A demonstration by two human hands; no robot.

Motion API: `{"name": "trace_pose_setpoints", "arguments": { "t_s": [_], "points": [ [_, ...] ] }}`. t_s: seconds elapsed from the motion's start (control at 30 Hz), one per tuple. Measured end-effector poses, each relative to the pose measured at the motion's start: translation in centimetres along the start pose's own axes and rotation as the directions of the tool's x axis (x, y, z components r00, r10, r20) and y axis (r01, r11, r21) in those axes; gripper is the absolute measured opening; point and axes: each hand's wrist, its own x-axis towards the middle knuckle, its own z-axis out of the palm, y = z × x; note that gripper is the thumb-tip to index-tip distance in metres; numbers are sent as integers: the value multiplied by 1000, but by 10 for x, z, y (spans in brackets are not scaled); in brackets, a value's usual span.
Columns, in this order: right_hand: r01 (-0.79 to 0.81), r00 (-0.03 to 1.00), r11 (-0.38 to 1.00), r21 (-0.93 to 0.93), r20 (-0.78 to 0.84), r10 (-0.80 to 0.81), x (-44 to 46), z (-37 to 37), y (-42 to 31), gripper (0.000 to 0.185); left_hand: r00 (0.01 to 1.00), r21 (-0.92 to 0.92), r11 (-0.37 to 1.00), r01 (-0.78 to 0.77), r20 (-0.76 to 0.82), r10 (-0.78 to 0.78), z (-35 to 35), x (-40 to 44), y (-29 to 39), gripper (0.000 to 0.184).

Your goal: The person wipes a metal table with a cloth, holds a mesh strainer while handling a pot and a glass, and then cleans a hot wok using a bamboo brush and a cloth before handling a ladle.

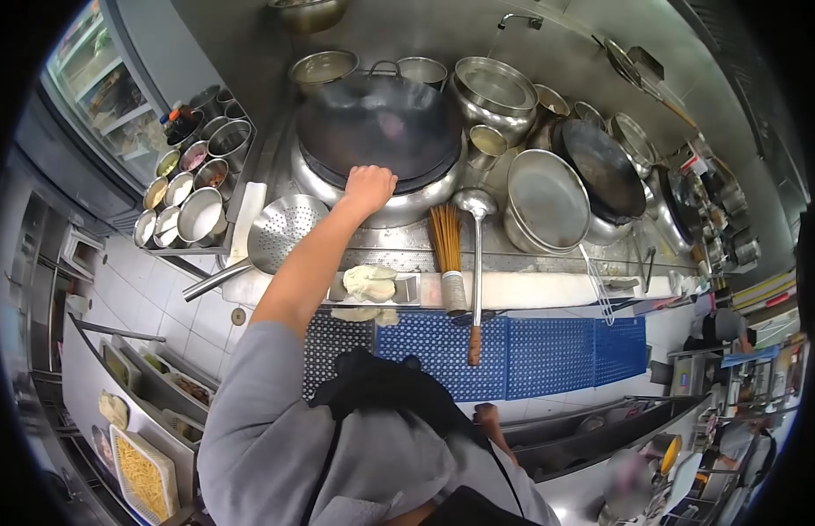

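My left hand (370, 187) is closed on the near edge of a large black wok (381, 123), which sits in a round steel stove ring (320, 184). A loop handle shows at the wok's far side; whatever part lies under my fingers is hidden. Low beside my body hangs my right hand (487, 415), small and dim, its fingers not clear. Between the wok and the counter's front edge are a bamboo wok brush (446, 241), a long steel ladle (478, 254) with a wooden handle end, and a perforated strainer (287, 230). A pale folded cloth (369, 283) lies at the edge.
Steel pots of seasonings (201, 215) crowd the left side. To the right stand a steel basin (548, 200) and a second black wok (600, 167). A blue perforated mat (548, 351) covers the floor. Behind me, a basket of yellow noodle-like strips (143, 473) rests on a counter.
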Motion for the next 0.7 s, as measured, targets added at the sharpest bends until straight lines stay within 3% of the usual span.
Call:
{"name": "trace_pose_setpoints", "arguments": {
  "t_s": [0.13, 0.3, 0.37, 0.43, 0.53, 0.63, 0.7],
  "points": [
    [-259, 951, 964, -60, 157, 266, 6, 35, -114, 17, 978, 40, 996, -83, -191, 89, -30, -22, -15, 28],
    [-112, 974, 924, -365, 145, 175, 41, 52, -139, 29, 960, -52, 980, -191, -218, 176, -26, -51, -65, 20],
    [-199, 974, 943, -267, 52, 220, 54, 54, -137, 23, 960, -36, 978, -205, -204, 194, -21, -54, -94, 21],
    [-211, 974, 931, -299, 17, 227, 56, 46, -143, 20, 942, 26, 971, -239, -238, 238, -16, -51, -118, 20],
    [-305, 952, 943, -135, -33, 303, 49, 37, -142, 23, 939, 33, 968, -248, -236, 249, -22, -47, -139, 20],
    [-409, 912, 912, -40, 22, 410, 34, 34, -132, 15, 939, -5, 962, -272, -221, 265, -17, -35, -153, 20],
    [-433, 901, 899, -66, -19, 433, 14, 38, -128, 20, 940, -18, 956, -291, -192, 283, -11, -29, -156, 20]
  ]
}}
